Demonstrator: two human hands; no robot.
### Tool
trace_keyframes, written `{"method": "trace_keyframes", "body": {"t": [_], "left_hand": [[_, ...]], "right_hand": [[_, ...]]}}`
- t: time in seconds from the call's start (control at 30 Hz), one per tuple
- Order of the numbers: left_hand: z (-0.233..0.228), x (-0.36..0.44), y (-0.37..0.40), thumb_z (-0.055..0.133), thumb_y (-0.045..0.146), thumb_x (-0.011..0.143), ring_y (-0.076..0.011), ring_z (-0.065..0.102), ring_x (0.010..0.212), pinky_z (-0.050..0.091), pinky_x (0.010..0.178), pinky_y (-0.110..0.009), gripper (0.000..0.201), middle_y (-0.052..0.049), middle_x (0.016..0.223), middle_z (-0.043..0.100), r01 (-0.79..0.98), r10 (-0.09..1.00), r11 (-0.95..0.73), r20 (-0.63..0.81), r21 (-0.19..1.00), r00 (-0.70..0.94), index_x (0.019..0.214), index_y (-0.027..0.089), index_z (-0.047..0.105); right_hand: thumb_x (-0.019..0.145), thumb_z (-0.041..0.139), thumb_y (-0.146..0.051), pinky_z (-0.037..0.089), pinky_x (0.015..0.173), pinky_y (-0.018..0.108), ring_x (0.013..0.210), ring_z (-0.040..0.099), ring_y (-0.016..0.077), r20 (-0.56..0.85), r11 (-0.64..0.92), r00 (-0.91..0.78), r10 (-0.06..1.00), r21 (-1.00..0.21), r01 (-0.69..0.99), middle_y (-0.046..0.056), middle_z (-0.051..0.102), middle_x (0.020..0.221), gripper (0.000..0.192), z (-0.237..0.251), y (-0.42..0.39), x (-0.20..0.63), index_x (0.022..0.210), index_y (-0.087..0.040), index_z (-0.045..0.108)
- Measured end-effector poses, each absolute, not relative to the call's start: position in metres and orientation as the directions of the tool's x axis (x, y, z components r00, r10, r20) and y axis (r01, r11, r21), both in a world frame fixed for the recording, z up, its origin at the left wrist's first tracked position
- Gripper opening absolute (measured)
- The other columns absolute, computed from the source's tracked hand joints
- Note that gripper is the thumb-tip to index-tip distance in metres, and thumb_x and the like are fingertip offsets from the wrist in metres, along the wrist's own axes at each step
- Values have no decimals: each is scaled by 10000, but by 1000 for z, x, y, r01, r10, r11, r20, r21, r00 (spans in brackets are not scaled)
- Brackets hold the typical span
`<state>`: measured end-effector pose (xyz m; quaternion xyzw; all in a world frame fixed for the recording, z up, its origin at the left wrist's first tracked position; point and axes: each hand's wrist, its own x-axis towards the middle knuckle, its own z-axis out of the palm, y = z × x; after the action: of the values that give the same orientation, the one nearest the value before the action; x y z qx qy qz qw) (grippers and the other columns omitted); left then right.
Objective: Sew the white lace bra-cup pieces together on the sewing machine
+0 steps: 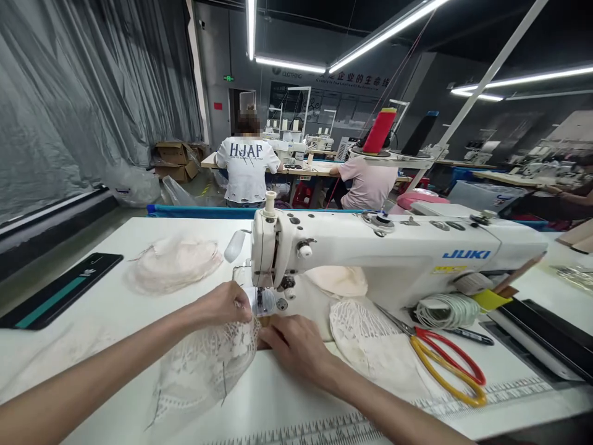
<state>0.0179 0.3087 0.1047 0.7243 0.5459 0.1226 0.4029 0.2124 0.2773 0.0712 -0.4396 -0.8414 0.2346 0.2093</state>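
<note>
Left hand [227,304] flat on the lace [208,364], fingers together, pressing it by the needle of the machine [370,250]. Right hand [294,346] palm down, fingers close, holding the lace edge at the presser foot. Scissors [445,361] just right; lace stack [173,262] far left; phone [60,290] at table edge.

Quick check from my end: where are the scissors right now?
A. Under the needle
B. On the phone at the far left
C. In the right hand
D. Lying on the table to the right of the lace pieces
D: the scissors lie on the table beside a lace piece, right of the right hand, which rests on the lace at the needle with the left hand.
</note>
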Motion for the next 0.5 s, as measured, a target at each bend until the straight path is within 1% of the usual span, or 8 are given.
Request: {"method": "trace_keyframes", "body": {"t": [0.07,0.17,0.23,0.27,0.33,0.4,0.47,0.5], "left_hand": [[91,22,324,591,308,657,-177,582,589,354,495,-219,188,5,562,637,684,870,-66,-293,727,396,600,158,688],[81,25,330,586,318,674,-188,596,618,376,518,-231,191,-2,601,661,670,855,-54,-312,741,414,623,170,695],[80,24,331,592,315,674,-203,603,673,397,553,-244,174,-11,647,676,665,857,-49,-311,745,412,643,177,693],[80,24,332,600,314,668,-208,603,689,403,563,-249,163,-14,664,679,664,857,-46,-313,746,410,648,178,689],[81,24,335,620,319,657,-210,602,696,411,572,-252,152,-13,675,677,660,853,-35,-322,750,410,663,180,682],[83,23,336,636,332,647,-206,602,688,417,569,-246,162,-7,674,678,650,842,-20,-337,760,420,685,183,686],[87,23,335,650,354,638,-206,603,695,422,567,-239,191,-7,681,683,635,831,-7,-348,773,434,711,183,694],[89,24,333,653,366,635,-207,602,694,422,563,-237,207,-9,678,683,628,828,-1,-352,778,437,717,181,698]], "right_hand": [[919,385,-208,256,488,226,502,406,100,233,605,-572,786,-481,635,-4,518,607,253,67,289,228,701,-165,507],[934,352,-149,395,587,239,696,556,145,353,812,-735,578,-331,480,66,631,873,216,65,296,238,945,-161,568],[928,367,-105,440,665,253,809,581,153,375,886,-805,459,-265,381,76,637,1014,227,64,296,237,1039,-171,555],[928,372,-92,448,677,256,837,585,155,376,902,-822,428,-242,359,73,639,1038,232,63,296,235,1054,-173,550],[927,382,-87,456,678,265,880,587,166,369,910,-834,410,-227,347,70,645,1043,231,63,295,234,1067,-174,545],[920,385,-94,461,704,277,913,584,177,390,883,-798,458,-305,358,78,636,1056,249,64,295,235,1104,-179,530],[908,397,-113,465,697,269,852,586,162,384,772,-704,597,-511,376,75,630,1015,263,67,295,237,1137,-186,505],[902,421,-140,461,660,251,781,579,147,330,671,-653,681,-639,376,60,629,945,243,68,295,237,1127,-186,501]]}}
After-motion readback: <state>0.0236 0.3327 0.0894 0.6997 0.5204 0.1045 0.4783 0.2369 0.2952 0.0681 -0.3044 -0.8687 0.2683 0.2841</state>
